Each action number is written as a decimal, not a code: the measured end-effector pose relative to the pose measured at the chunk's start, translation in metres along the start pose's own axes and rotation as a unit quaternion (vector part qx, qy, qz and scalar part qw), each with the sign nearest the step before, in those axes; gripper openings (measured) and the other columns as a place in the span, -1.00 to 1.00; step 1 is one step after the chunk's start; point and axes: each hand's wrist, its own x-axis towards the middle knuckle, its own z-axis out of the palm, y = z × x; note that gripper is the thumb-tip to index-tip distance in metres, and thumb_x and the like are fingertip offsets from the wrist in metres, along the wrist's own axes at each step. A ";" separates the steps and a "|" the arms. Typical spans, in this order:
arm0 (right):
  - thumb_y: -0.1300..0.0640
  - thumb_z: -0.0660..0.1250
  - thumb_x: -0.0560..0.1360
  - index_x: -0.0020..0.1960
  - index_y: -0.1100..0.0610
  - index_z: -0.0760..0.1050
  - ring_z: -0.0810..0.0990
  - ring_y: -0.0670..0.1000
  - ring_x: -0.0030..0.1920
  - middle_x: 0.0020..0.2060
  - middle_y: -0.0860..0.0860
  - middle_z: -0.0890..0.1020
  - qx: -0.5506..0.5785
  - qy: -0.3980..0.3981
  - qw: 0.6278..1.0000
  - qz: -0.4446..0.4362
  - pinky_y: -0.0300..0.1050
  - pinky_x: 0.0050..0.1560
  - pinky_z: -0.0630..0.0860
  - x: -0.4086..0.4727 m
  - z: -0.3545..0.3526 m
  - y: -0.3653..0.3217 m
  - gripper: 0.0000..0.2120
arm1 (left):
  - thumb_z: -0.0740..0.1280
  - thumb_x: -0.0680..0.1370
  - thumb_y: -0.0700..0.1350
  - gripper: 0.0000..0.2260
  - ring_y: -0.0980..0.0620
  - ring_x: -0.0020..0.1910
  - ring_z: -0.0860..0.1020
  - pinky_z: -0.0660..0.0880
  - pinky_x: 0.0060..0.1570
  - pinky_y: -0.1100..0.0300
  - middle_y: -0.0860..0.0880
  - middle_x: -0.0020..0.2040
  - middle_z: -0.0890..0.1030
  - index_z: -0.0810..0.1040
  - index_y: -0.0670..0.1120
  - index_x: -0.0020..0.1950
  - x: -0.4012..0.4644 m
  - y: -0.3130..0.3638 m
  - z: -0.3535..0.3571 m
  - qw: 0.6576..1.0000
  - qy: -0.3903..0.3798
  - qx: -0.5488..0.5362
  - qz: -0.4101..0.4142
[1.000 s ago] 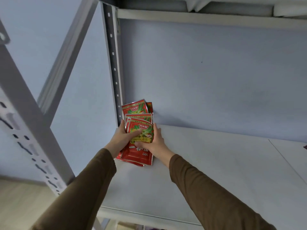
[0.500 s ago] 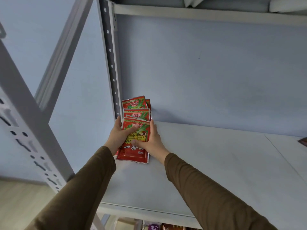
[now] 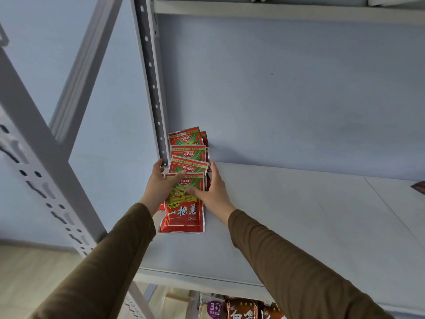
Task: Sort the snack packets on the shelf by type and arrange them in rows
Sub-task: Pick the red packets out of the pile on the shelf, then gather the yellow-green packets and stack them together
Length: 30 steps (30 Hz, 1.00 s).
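Several red and green snack packets (image 3: 187, 155) lie overlapped in one row running from the shelf's back left corner toward me. The nearest packet (image 3: 184, 212) lies flat with white characters on its red lower half. My left hand (image 3: 159, 187) presses the row's left side, thumb on the front packet's top. My right hand (image 3: 212, 192) braces the right side, its thumb also resting on that packet. Both hands flank the row on the white shelf board (image 3: 299, 215).
A perforated grey upright post (image 3: 153, 88) stands right behind the row at the back left. A dark packet corner (image 3: 419, 187) shows at the far right edge. On the shelf below are brown snack bags (image 3: 242, 310) and a purple label (image 3: 213, 308).
The front packet has slid down toward me and now lies flat, so the row is longer. Both hands stayed on either side of it. The view has tilted down slightly.
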 end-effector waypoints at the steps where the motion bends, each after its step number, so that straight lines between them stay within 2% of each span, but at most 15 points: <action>1: -0.21 0.54 0.41 0.63 -0.09 0.01 0.39 0.08 0.49 0.52 -0.01 0.36 -0.011 0.008 1.000 -0.003 0.27 0.42 0.43 -0.001 -0.002 -0.001 -0.01 | 0.48 0.50 0.17 -0.21 0.04 0.10 0.56 0.58 -0.20 0.21 -0.05 0.56 0.39 0.15 0.10 0.62 -0.001 0.001 0.000 1.000 0.011 0.020 0.008; 3: -0.20 0.50 0.45 0.61 -0.05 0.09 0.36 0.08 0.50 0.51 0.00 0.37 -0.055 0.025 0.998 -0.020 0.22 0.45 0.40 -0.003 -0.007 -0.001 -0.10 | 0.47 0.51 0.18 -0.24 -0.07 0.28 0.56 0.64 0.03 0.01 -0.06 0.57 0.36 0.18 0.10 0.61 -0.004 0.003 0.000 0.997 0.035 0.066 0.029; 5: -0.19 0.45 0.51 0.57 -0.02 0.19 0.34 0.09 0.50 0.49 0.00 0.40 -0.119 0.048 0.990 -0.049 0.16 0.46 0.38 -0.006 -0.017 -0.002 -0.24 | 0.44 0.55 0.18 -0.32 -0.15 0.44 0.44 0.53 0.28 -0.19 -0.06 0.57 0.33 0.24 0.09 0.59 -0.008 0.006 0.000 0.988 0.054 0.128 0.064; 8: -0.17 0.37 0.57 0.56 0.00 0.25 0.22 0.13 0.56 0.57 0.04 0.30 -0.218 0.054 0.972 -0.071 0.14 0.50 0.28 -0.012 -0.040 -0.003 -0.35 | 0.39 0.60 0.13 -0.44 -0.13 0.53 0.29 0.35 0.45 -0.24 -0.04 0.57 0.33 0.30 0.05 0.55 -0.015 0.013 0.002 0.951 0.057 0.260 0.158; 11: -0.12 0.34 0.60 0.56 0.03 0.27 0.16 0.14 0.59 0.61 0.07 0.21 -0.314 0.045 0.945 -0.077 0.11 0.51 0.21 -0.020 -0.071 -0.002 -0.40 | 0.35 0.62 0.15 -0.44 -0.14 0.58 0.22 0.20 0.53 -0.20 -0.02 0.60 0.30 0.29 0.06 0.57 -0.024 0.025 0.011 0.897 0.025 0.378 0.229; 15: -0.10 0.34 0.59 0.52 0.07 0.34 0.25 0.13 0.53 0.53 0.04 0.33 -0.384 0.058 0.917 -0.095 0.09 0.46 0.28 -0.038 -0.117 -0.001 -0.43 | 0.35 0.62 0.13 -0.43 -0.16 0.56 0.29 0.20 0.54 -0.16 -0.04 0.57 0.35 0.29 0.02 0.58 -0.043 0.049 0.039 0.845 -0.021 0.441 0.302; 21: -0.12 0.31 0.61 0.55 0.05 0.29 0.36 0.11 0.46 0.49 0.01 0.40 -0.422 0.084 0.899 -0.080 0.05 0.45 0.26 -0.080 -0.191 0.015 -0.42 | 0.37 0.61 0.11 -0.43 -0.10 0.50 0.37 0.31 0.48 -0.07 -0.04 0.53 0.42 0.34 -0.02 0.58 -0.082 0.081 0.102 0.814 -0.080 0.450 0.358; 30: -0.12 0.30 0.60 0.55 0.01 0.28 0.32 0.11 0.47 0.51 -0.01 0.38 -0.445 0.087 0.891 -0.030 0.07 0.37 0.32 -0.158 -0.338 0.068 -0.43 | 0.38 0.59 0.10 -0.46 -0.07 0.42 0.43 0.42 0.30 -0.01 0.00 0.44 0.49 0.38 0.00 0.53 -0.163 0.127 0.249 0.805 -0.118 0.436 0.385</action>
